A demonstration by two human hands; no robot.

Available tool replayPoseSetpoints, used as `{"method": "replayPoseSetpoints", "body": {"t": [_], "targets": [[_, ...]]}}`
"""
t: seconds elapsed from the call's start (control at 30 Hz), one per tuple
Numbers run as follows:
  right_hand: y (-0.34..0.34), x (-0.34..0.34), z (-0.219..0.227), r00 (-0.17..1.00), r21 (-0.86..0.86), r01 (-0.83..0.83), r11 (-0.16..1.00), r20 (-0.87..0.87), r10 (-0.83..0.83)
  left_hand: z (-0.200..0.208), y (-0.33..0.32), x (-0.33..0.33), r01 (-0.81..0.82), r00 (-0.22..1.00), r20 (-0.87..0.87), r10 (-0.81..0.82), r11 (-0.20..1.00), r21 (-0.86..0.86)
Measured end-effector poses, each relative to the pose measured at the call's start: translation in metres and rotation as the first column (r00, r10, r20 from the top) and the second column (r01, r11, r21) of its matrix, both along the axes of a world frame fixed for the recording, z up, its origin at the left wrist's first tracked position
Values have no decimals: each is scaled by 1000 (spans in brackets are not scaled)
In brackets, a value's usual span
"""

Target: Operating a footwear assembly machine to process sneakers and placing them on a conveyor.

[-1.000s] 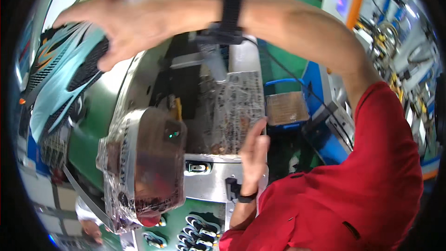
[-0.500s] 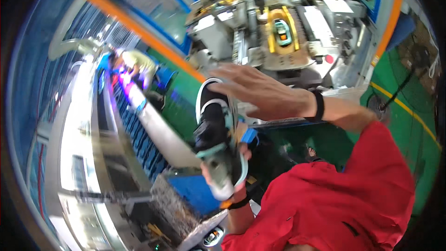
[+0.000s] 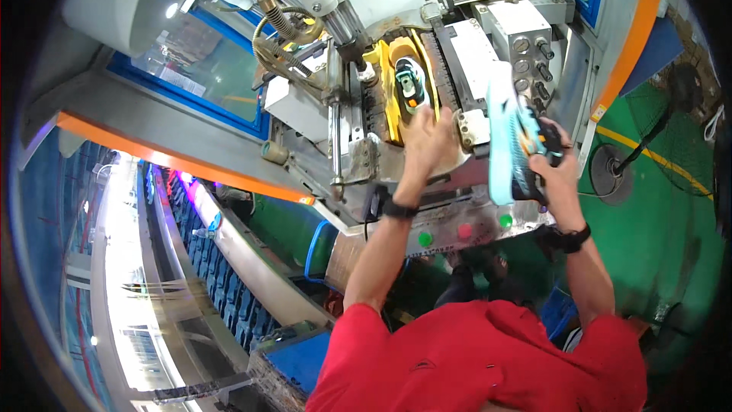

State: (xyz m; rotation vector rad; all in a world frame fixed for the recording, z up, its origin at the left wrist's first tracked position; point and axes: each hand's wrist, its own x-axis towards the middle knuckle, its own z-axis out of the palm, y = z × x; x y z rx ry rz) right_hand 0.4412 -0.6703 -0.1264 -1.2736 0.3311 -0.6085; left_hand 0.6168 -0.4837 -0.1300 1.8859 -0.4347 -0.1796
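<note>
My right hand (image 3: pixel 560 175) is closed on a shoe (image 3: pixel 507 141) with a pale turquoise sole and a dark upper. The shoe is held on its side, its sole turned left, at the right of the press machine. My left hand (image 3: pixel 427 141) reaches over the front of the machine, its thumb and fingers apart, at the near end of a second shoe (image 3: pixel 410 82). That black, white and mint shoe sits between the yellow side pads (image 3: pixel 386 95) of the machine. Whether my left fingertips touch it is hard to see.
Green (image 3: pixel 425 239) and red (image 3: pixel 465 231) buttons line the machine's front panel. Metal cylinders and hoses (image 3: pixel 278 19) stand left of the pads. An orange-edged frame (image 3: pixel 191 151) surrounds the machine. A conveyor (image 3: pixel 252 252) runs at left; a pedestal fan (image 3: pixel 610 168) stands at right.
The view has turned toward the machine. Earlier my left hand held a shoe and my open right hand was by its toe; now a shoe is in my right hand and my left reaches into the machine.
</note>
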Motion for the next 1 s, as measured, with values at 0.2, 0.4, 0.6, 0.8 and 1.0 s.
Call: {"method": "replayPoseSetpoints", "body": {"t": [0.2,0.4,0.6,0.8,1.0], "targets": [[-29,6,24,979,-242,161,957,-87,-187,-87,-15,168,-418,907,87,411,863,283],[-50,63,20,910,-490,247,836,-179,-373,-105,-38,204,-421,894,52,445,796,435],[-42,231,65,822,-691,-201,694,-505,-264,-69,46,142,-489,683,-730,-38,719,-494],[55,358,35,687,-677,-607,416,-710,-153,14,176,-23,-441,689,-724,-37,771,-459],[112,404,-100,788,-844,-402,355,-516,-336,43,276,-158,-702,642,-629,438,667,-252]]}}
